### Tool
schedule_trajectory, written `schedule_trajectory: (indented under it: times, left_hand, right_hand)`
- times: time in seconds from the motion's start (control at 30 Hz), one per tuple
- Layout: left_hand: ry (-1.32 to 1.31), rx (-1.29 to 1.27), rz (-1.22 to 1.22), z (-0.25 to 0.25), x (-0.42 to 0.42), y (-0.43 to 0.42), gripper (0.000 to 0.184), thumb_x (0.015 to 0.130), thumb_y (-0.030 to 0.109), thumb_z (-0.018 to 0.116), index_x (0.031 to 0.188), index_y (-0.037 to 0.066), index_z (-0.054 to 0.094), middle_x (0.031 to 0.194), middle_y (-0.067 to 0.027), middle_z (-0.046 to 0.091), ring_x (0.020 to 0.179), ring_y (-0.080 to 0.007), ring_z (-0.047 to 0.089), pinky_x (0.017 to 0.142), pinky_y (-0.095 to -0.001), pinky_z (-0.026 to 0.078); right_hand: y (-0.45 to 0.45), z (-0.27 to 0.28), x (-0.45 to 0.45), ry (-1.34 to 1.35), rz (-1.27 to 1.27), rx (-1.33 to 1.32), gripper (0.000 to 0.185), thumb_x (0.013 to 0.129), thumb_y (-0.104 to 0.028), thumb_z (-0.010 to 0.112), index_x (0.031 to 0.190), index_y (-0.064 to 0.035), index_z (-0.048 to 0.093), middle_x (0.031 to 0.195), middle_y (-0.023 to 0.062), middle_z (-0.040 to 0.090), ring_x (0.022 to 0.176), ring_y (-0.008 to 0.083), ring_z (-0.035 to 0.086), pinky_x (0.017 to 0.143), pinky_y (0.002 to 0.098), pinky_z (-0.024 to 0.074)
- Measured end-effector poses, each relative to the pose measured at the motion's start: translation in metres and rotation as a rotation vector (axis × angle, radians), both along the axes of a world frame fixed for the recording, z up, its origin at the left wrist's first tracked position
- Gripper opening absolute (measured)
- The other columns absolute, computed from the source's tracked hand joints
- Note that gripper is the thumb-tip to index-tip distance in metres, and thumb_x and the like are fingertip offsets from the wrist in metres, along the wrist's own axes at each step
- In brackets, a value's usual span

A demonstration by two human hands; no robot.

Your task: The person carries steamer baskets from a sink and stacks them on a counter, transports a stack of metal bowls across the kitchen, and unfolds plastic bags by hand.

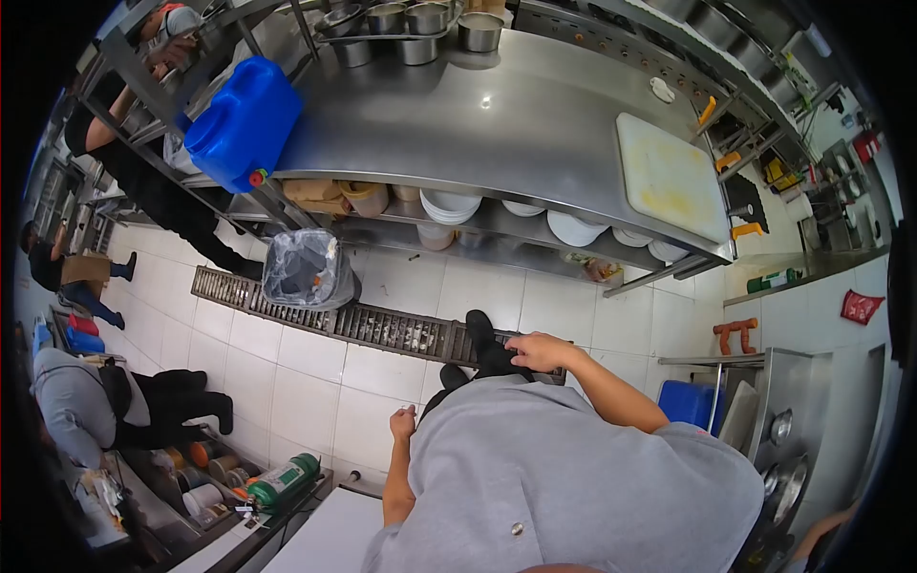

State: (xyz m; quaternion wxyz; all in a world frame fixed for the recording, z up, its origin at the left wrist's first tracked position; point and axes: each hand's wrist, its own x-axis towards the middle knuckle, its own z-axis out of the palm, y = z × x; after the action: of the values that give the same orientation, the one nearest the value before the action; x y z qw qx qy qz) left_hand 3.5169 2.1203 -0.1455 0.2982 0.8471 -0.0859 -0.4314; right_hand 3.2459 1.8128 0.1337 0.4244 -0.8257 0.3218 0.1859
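Note:
My left hand [403,422] hangs over the white tiled floor [358,415], left of my grey shirt [573,463]. Its fingers are curled in, and whether anything is inside is too small to tell. In front of my body, my right hand [537,351] is held low over my dark trousers and shoe, with loosely bent fingers apart and nothing visible in them. A floor drain grate [396,329] runs beneath and beyond. Both hands are apart from the steel table [478,115].
A lined bin [306,272] stands by the table. On top are a blue jug [246,124], metal pots [425,19] and a cutting board [671,177]; bowls [449,205] sit below. People work at left, one bending [81,406]. A sink counter [793,420] is at right.

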Motion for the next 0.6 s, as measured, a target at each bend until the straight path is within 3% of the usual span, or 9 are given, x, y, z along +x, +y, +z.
schedule_trajectory:
  times: [0.07,0.13,0.17,0.2,0.27,0.3,0.43,0.53,0.6]
  left_hand:
    - [-0.112,0.002,-0.139,-0.027,0.005,0.009,0.033,0.085,0.033,0.065,0.081,0.001,0.072,0.077,-0.0191,0.07,0.078,-0.0248,0.066,0.074,-0.0383,0.051]
    - [-0.405,0.116,-0.427,-0.053,0.015,0.02,0.037,0.088,0.035,0.061,0.08,0.001,0.071,0.072,-0.0191,0.068,0.071,-0.0253,0.066,0.069,-0.0396,0.051]
    - [-0.177,0.122,-0.258,-0.034,0.018,0.018,0.039,0.09,0.036,0.057,0.079,0.001,0.069,0.066,-0.0186,0.065,0.062,-0.0273,0.065,0.062,-0.0406,0.05]
    - [-0.242,0.046,-0.287,-0.051,0.024,0.025,0.039,0.09,0.037,0.058,0.078,0.0,0.068,0.061,-0.0169,0.063,0.053,-0.0288,0.061,0.056,-0.0414,0.048]
    - [-0.306,0.006,-0.228,-0.032,0.036,0.019,0.039,0.089,0.035,0.062,0.077,-0.002,0.066,0.07,-0.021,0.065,0.067,-0.025,0.063,0.062,-0.04,0.047]
    - [-0.24,0.002,-0.135,-0.021,0.043,0.013,0.036,0.089,0.033,0.063,0.079,-0.001,0.066,0.074,-0.0176,0.066,0.071,-0.0235,0.062,0.066,-0.0388,0.047]
    - [0.176,-0.096,0.217,0.035,0.038,-0.019,0.023,0.089,0.029,0.063,0.093,0.006,0.064,0.07,-0.0017,0.054,0.061,-0.0139,0.051,0.052,-0.033,0.047]
    - [0.316,-0.065,0.164,0.02,0.005,-0.018,0.02,0.089,0.03,0.063,0.094,0.011,0.062,0.068,-0.0007,0.049,0.059,-0.0111,0.049,0.046,-0.0291,0.046]
    - [0.346,-0.052,0.086,-0.017,-0.043,-0.01,0.021,0.089,0.031,0.062,0.089,0.011,0.063,0.07,-0.0051,0.054,0.059,-0.0162,0.052,0.048,-0.0341,0.049]
  right_hand:
    - [0.002,-0.006,0.001,-0.019,-0.006,-0.036,0.041,0.089,-0.027,0.059,0.125,-0.006,0.055,0.108,0.0196,0.065,0.101,0.0359,0.061,0.087,0.0438,0.048]
    - [0.003,-0.003,0.003,-0.042,-0.019,-0.037,0.041,0.089,-0.027,0.059,0.124,-0.0061,0.055,0.107,0.0192,0.066,0.101,0.0358,0.062,0.086,0.0437,0.0483]
    - [0.004,-0.001,0.002,-0.063,-0.025,-0.048,0.04,0.09,-0.027,0.059,0.124,-0.0062,0.055,0.107,0.0188,0.066,0.1,0.0356,0.062,0.085,0.0436,0.0485]
    - [0.004,0.0,0.0,-0.051,-0.034,-0.041,0.04,0.089,-0.025,0.059,0.123,-0.0054,0.055,0.106,0.0195,0.065,0.101,0.0372,0.061,0.087,0.0445,0.0478]
    - [0.007,0.008,0.002,-0.007,-0.047,-0.028,0.038,0.088,-0.023,0.06,0.121,-0.0042,0.056,0.105,0.0194,0.065,0.101,0.0377,0.06,0.087,0.0455,0.0475]
    - [0.009,0.005,0.001,-0.006,-0.045,-0.02,0.039,0.088,-0.022,0.06,0.121,-0.0039,0.056,0.102,0.0188,0.066,0.099,0.0369,0.061,0.086,0.0447,0.0482]
    - [0.024,-0.012,-0.013,0.052,-0.045,0.002,0.038,0.089,-0.02,0.06,0.123,-0.0034,0.055,0.097,0.0175,0.067,0.095,0.0358,0.063,0.082,0.0446,0.0493]
    - [0.041,-0.039,-0.024,0.155,-0.03,0.134,0.036,0.088,-0.021,0.061,0.119,-0.0042,0.057,0.095,0.0164,0.067,0.089,0.0352,0.064,0.078,0.0436,0.0503]
    - [0.051,-0.078,-0.036,0.184,-0.038,0.148,0.039,0.088,-0.023,0.062,0.122,-0.0067,0.056,0.113,0.0221,0.06,0.1,0.0379,0.06,0.086,0.0444,0.0483]
